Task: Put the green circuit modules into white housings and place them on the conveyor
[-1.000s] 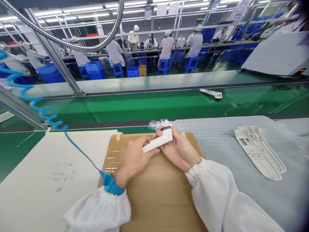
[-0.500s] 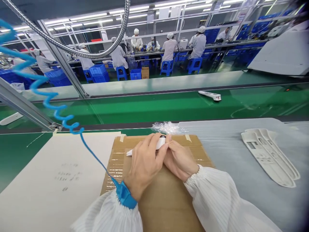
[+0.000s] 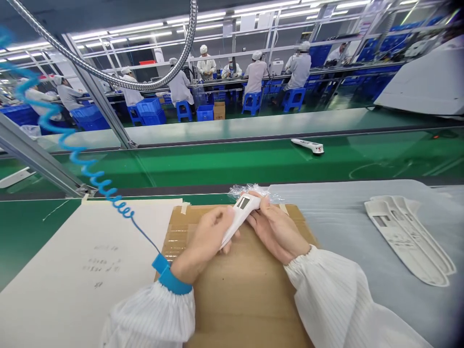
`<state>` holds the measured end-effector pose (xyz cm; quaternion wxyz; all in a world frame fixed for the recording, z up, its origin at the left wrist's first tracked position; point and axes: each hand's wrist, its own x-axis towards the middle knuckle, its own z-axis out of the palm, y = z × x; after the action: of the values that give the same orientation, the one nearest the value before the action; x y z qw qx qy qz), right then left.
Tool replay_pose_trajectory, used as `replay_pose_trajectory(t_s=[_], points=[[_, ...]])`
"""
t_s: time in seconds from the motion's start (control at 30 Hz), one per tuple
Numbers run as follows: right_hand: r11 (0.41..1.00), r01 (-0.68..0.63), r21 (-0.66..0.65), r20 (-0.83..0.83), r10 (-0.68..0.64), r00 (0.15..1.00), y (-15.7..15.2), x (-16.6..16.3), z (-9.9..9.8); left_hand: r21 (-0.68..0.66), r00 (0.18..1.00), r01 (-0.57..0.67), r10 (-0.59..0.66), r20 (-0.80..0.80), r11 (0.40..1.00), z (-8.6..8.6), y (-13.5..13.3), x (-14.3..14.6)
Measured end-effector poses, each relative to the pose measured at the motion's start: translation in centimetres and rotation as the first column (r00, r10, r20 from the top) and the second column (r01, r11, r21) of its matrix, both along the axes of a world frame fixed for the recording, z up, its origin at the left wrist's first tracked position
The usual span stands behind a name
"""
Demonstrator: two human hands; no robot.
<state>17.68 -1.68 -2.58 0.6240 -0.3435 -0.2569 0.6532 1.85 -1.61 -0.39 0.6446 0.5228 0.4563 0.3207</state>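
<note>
A slim white handheld thermometer (image 3: 241,213), with a dark rectangular window near its wider end, is held tilted above the cardboard. My left hand (image 3: 208,229) grips its narrow lower part, thumb on top and fingertips showing underneath. Around the wider upper end, my right hand (image 3: 277,227) is closed, with some of its fingers hidden behind the device. A blue wrist strap (image 3: 170,275) circles my left wrist, with a coiled blue cord (image 3: 97,179) running up to the left. Beneath both hands lies a taped cardboard sheet (image 3: 250,299).
White plastic shells (image 3: 406,239) lie at right on a pale sheet (image 3: 337,217). Crumpled clear plastic (image 3: 250,190) sits beyond the cardboard. Another white device (image 3: 308,146) rests on the green belt (image 3: 217,164). White paper (image 3: 72,270) covers the left side; several people work in the background.
The thermometer has turned so its window faces up toward me and more of it shows. My left hand has shifted left and down its body; the device on the belt has moved slightly left.
</note>
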Motion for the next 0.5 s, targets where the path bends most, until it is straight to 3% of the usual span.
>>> replay_pose_trajectory(t_s=[0.1,0.2,0.27,0.33,0.4,0.5], points=[[1.0,-0.012,-0.007,0.034,0.013,0.999,0.0,-0.2,0.1,0.017,0.988,0.057,-0.059,0.144,0.998,0.2,-0.1,-0.2],[0.998,0.017,-0.062,0.08,-0.012,0.997,-0.1,-0.3,-0.2,0.15,0.979,-0.171,0.152,0.133,0.974,-0.4,0.8,-0.8],[0.995,0.037,-0.098,0.109,-0.026,0.994,-0.1,-0.2,-0.5,0.273,0.938,-0.337,0.347,0.012,0.901,-0.7,2.5,-2.0],[0.995,0.015,-0.097,0.138,-0.001,0.99,0.0,-0.1,-1.0,0.346,0.852,-0.414,0.492,-0.179,0.842,-0.5,4.9,-3.8],[0.997,-0.014,-0.081,0.162,0.027,0.986,0.0,0.1,-1.3,0.317,0.787,-0.411,0.508,-0.35,0.855,0.2,7.6,-5.9],[0.997,-0.025,-0.073,0.181,0.038,0.983,0.0,0.3,-1.5,0.363,0.756,-0.386,0.516,-0.402,0.848,1.9,11.6,-8.4]])
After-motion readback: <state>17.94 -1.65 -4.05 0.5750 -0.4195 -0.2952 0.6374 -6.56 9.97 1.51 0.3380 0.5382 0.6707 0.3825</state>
